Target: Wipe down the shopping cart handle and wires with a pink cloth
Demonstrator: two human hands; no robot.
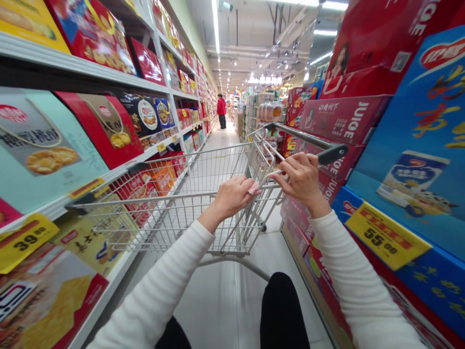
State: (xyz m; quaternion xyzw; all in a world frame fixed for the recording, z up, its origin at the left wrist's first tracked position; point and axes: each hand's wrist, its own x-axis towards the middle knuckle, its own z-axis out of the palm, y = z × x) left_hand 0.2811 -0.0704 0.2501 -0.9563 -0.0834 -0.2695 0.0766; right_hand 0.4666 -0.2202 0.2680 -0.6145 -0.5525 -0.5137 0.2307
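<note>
A metal wire shopping cart (174,197) stands turned sideways in front of me, its dark handle bar (305,135) on the right. My left hand (234,195) is closed around a small pink cloth or tissue (253,189), which rests at the cart's near top rim. Beside it, my right hand (301,177) has its fingers curled over the wire frame just below the handle's near end. Its thumb and forefinger point toward the pink cloth. Nothing visible lies in the wire basket.
Shelves (145,80) of boxed snacks line the left side, close to the cart's front. Stacked red juice cartons (345,116) and blue boxes (417,160) rise on the right. A person in a red jacket (221,106) stands far down the aisle.
</note>
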